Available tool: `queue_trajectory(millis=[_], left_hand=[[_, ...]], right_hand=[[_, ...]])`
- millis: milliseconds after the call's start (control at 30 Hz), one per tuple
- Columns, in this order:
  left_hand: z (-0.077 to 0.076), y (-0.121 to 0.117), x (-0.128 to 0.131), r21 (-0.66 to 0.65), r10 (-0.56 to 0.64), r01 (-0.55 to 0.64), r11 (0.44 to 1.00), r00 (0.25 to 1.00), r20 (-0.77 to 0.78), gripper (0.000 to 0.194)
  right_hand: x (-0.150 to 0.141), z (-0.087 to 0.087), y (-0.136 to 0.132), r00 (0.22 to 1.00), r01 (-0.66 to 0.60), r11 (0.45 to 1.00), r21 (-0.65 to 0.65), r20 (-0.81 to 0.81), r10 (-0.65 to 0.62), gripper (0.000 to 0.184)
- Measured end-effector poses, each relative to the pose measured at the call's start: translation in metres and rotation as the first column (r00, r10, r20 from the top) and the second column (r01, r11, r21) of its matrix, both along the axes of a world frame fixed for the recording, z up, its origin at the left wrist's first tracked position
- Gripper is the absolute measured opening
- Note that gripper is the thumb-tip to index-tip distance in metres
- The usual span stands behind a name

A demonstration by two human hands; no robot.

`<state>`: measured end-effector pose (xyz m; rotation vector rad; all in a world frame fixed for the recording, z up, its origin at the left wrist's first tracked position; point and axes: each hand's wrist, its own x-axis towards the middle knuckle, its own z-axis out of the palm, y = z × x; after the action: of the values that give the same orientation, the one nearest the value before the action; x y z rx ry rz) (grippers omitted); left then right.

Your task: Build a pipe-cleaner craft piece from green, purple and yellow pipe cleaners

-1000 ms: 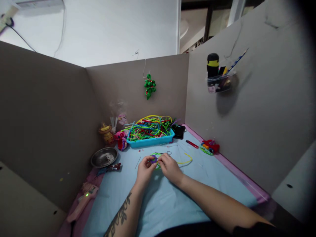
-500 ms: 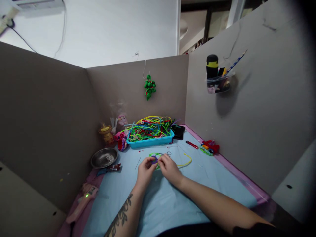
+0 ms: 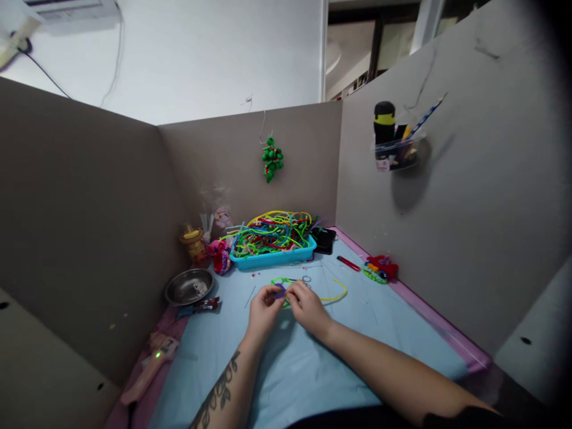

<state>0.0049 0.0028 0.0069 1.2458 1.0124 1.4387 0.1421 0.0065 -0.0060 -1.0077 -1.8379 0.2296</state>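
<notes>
Over the middle of the light-blue cloth, both hands meet at a small purple pipe cleaner piece [image 3: 279,291]. My left hand [image 3: 265,304] pinches it between thumb and fingers. Close beside it, my right hand [image 3: 304,302] has its fingertips pressed together at the purple piece's right side; the exact hold is hidden. A bright green pipe cleaner [image 3: 281,280] loops behind and below the fingers. From behind the right hand a yellow pipe cleaner [image 3: 339,293] curves out to the right. Just beyond the hands lie scissors [image 3: 306,279], their blades partly covered.
A blue tray [image 3: 272,260] heaped with coloured pipe cleaners stands at the back. Leftward are a metal bowl [image 3: 175,290], a wrapper [image 3: 205,304] and a pink glue gun [image 3: 145,375]. A red cutter [image 3: 348,263] and a colourful figure [image 3: 381,269] lie right. Grey panels surround the table.
The view has shifted very slightly. Both hands stay together at the purple piece, with almost no visible movement of the fingers.
</notes>
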Motion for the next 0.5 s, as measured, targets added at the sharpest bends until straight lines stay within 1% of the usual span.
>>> queue_trajectory(millis=[133,300,500], left_hand=[[0.0010,-0.0001,0.0000,-0.004,0.021,-0.021,1.000,1.000,0.007,0.024],[-0.0005,0.0010,-0.0006,0.011,0.045,-0.045,0.999,0.999,0.004,0.023],[-0.0005,-0.0006,0.0001,0.004,0.062,-0.062,0.998,0.998,-0.026,0.022]], right_hand=[[0.0006,-0.0004,0.0012,0.999,-0.031,0.999,0.018,-0.023,0.031,0.015],[0.0015,-0.0005,0.0010,0.999,-0.036,0.999,-0.003,0.009,0.036,0.010],[0.0020,0.0008,0.0007,0.998,-0.041,0.999,-0.001,0.044,0.041,0.014]])
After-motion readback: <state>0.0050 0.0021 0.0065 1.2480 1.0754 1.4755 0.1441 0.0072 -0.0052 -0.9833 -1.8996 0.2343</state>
